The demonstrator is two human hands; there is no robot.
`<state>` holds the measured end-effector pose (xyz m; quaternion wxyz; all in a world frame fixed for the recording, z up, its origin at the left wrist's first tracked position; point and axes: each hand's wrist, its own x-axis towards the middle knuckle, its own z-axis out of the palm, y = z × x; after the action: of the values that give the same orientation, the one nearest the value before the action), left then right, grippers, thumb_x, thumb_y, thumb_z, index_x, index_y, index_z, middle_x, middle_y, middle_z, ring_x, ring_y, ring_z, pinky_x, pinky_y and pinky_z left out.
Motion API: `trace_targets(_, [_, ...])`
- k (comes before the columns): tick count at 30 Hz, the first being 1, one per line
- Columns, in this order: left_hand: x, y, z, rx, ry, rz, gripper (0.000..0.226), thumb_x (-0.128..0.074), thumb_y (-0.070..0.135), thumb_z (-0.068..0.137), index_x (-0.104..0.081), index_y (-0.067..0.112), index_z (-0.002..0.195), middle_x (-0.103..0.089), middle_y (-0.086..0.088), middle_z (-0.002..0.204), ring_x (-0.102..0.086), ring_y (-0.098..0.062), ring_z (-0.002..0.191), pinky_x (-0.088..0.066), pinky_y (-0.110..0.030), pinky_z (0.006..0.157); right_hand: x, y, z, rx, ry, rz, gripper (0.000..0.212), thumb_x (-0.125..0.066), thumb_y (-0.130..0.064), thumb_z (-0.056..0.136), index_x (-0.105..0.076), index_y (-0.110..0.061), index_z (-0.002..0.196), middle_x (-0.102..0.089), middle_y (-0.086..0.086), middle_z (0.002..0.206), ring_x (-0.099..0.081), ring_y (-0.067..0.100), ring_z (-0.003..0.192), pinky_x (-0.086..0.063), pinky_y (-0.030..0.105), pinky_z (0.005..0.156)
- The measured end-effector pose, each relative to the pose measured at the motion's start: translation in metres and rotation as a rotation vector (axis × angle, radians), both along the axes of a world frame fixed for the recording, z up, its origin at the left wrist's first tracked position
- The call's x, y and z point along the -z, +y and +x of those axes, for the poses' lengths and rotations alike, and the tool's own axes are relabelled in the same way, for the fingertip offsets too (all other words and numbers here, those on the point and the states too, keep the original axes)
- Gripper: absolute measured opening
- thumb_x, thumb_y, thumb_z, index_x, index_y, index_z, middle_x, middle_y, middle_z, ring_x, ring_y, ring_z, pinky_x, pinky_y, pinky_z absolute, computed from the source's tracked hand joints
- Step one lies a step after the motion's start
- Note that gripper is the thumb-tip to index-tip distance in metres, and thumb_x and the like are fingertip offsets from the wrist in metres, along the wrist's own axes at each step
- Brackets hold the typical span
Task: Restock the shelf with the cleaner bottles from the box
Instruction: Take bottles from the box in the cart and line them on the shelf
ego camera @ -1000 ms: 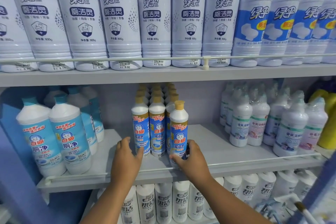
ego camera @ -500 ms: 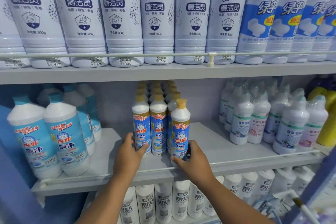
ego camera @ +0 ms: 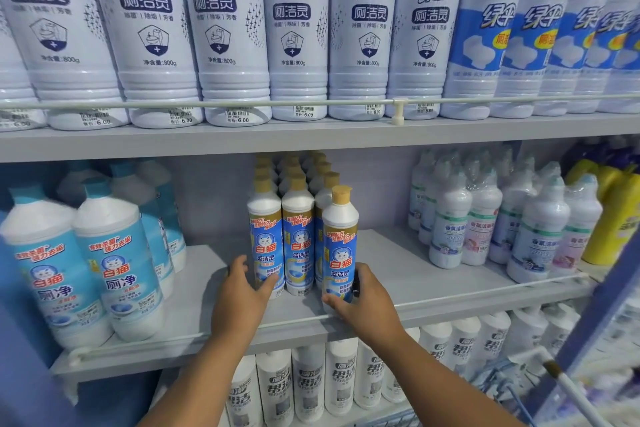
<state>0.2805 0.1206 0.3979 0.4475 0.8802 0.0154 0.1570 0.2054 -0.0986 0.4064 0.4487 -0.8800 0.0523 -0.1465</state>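
Your right hand (ego camera: 363,302) is wrapped round the base of the front cleaner bottle (ego camera: 340,246), thumb on the near side and fingers curled behind it, so that one's gripped. The bottle stands upright at the front edge of the middle shelf (ego camera: 415,274), a touch ahead of its neighbours. Your left hand (ego camera: 242,291) sits at about 9 o'clock from it, fingers mostly straight and laid against the lower left side of the leftmost bottle in the row (ego camera: 265,239), thumb resting across its front. Pressing it rather than grabbing, as far as I can see.

Behind those, the tan-capped bottles (ego camera: 294,180) run back in three files toward 12 o'clock, all the same blue cat label.

The shelf itself is a plain grey board with a thin white rail (ego camera: 485,291) along the front lip. Out at 9 o'clock are the fat teal-capped bottles (ego camera: 110,263), a couple up front and more behind. At 3 o'clock there's a bunch of white shrink-wrapped bottles (ego camera: 481,218), and past them some yellow bottles (ego camera: 620,215) at the far edge.

Up at 12 o'clock the top shelf (ego camera: 311,135) carries a full row of big white 800g bottles (ego camera: 294,31) with price stickers reading 6.00, then blue-label bottles (ego camera: 485,35) to their right. Down at 6 o'clock, the lower shelf has white bottles with dark lettering (ego camera: 308,381).
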Motion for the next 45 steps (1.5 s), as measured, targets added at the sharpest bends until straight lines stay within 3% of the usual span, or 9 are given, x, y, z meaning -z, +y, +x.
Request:
trace_targets(6, [-0.011, 0.006, -0.023, 0.031, 0.054, 0.085, 0.075, -0.073, 0.045, 0.085, -0.041, 0.013, 0.145, -0.055, -0.008, 0.141, -0.06, -0.027, 0.115, -0.05, -0.037, 0.087, -0.014, -0.004, 0.008, -0.15, 0.084, 0.088, 0.065, -0.079, -0.034, 0.081, -0.043, -0.037, 0.136, -0.063, -0.017, 0.122, -0.062, 0.002, 0.1, -0.048, 0.018, 0.085])
trace_targets(11, [-0.023, -0.002, -0.037, 0.111, 0.048, 0.123, 0.042, -0.067, 0.04, 0.091, -0.057, 0.027, 0.129, -0.066, 0.006, 0.125, -0.056, -0.01, 0.092, -0.041, -0.027, 0.076, -0.01, -0.008, 0.01, -0.164, 0.094, 0.102, 0.065, -0.08, -0.033, 0.08, -0.047, -0.033, 0.135, -0.066, -0.014, 0.118, -0.064, 0.005, 0.101, -0.053, 0.025, 0.089])
trace_targets(17, [-0.022, -0.008, -0.036, 0.071, 0.009, 0.159, 0.033, -0.067, 0.036, 0.092, -0.06, 0.024, 0.122, -0.07, 0.006, 0.116, -0.057, -0.009, 0.086, -0.043, -0.026, 0.074, -0.009, -0.01, 0.011, -0.168, 0.079, 0.058, 0.064, -0.08, -0.035, 0.081, -0.047, -0.031, 0.135, -0.066, -0.015, 0.115, -0.064, 0.009, 0.102, -0.052, 0.025, 0.087])
trace_targets(24, [-0.023, -0.004, -0.054, 0.096, 0.001, 0.328, 0.047, -0.063, 0.049, 0.089, -0.051, 0.031, 0.131, -0.064, 0.003, 0.124, -0.061, -0.021, 0.109, -0.053, -0.036, 0.087, -0.022, -0.01, -0.009, -0.199, 0.103, 0.036, 0.059, -0.073, -0.035, 0.088, -0.043, -0.027, 0.138, -0.063, -0.009, 0.125, -0.06, 0.01, 0.104, -0.048, 0.025, 0.089])
trace_targets(31, [-0.03, -0.016, -0.095, 0.12, -0.013, 0.655, 0.068, -0.048, 0.054, 0.096, -0.03, 0.027, 0.155, -0.023, 0.0, 0.164, -0.025, -0.025, 0.146, -0.032, -0.037, 0.115, -0.039, -0.016, -0.054, -0.26, 0.094, -0.202, 0.048, -0.061, -0.042, 0.096, -0.047, -0.022, 0.137, -0.059, -0.005, 0.125, -0.058, 0.015, 0.114, -0.046, 0.028, 0.095])
trace_targets(34, [-0.025, -0.026, -0.118, 0.149, -0.003, 0.715, 0.069, -0.047, 0.058, 0.095, -0.03, 0.029, 0.155, -0.019, 0.001, 0.165, -0.017, -0.025, 0.15, -0.024, -0.037, 0.12, -0.03, -0.025, -0.075, -0.235, 0.128, -0.555, 0.068, -0.048, -0.052, 0.098, -0.029, -0.021, 0.155, -0.034, 0.007, 0.16, -0.028, 0.028, 0.148, -0.025, 0.043, 0.121])
trace_targets(37, [-0.012, -0.041, -0.152, 0.138, 0.018, 0.7, 0.067, -0.045, 0.059, 0.096, -0.029, 0.033, 0.156, -0.015, 0.004, 0.166, -0.012, -0.022, 0.152, -0.017, -0.038, 0.122, -0.011, -0.036, -0.103, -0.267, 0.177, -0.656, 0.079, -0.031, -0.064, 0.097, -0.011, -0.023, 0.161, -0.001, 0.005, 0.169, 0.001, 0.026, 0.156, -0.005, 0.047, 0.125])
trace_targets(41, [0.012, -0.061, -0.195, 0.137, 0.077, 0.729, 0.069, -0.033, 0.064, 0.094, -0.027, 0.034, 0.156, -0.013, 0.003, 0.167, -0.009, -0.022, 0.153, -0.016, -0.04, 0.122, 0.017, -0.055, -0.147, -0.317, 0.213, -0.694, 0.111, 0.003, -0.078, 0.065, -0.007, -0.023, 0.162, 0.009, 0.005, 0.169, 0.008, 0.027, 0.155, -0.001, 0.045, 0.125])
trace_targets(45, [0.042, -0.078, -0.237, 0.147, 0.176, 0.699, 0.066, -0.034, 0.06, 0.099, -0.022, 0.033, 0.158, -0.01, 0.002, 0.167, -0.008, -0.021, 0.153, -0.017, -0.039, 0.122, 0.054, -0.074, -0.185, -0.355, 0.306, -0.731, 0.101, 0.002, -0.083, 0.08, 0.001, -0.023, 0.161, 0.013, 0.005, 0.168, 0.014, 0.027, 0.154, 0.003, 0.045, 0.126])
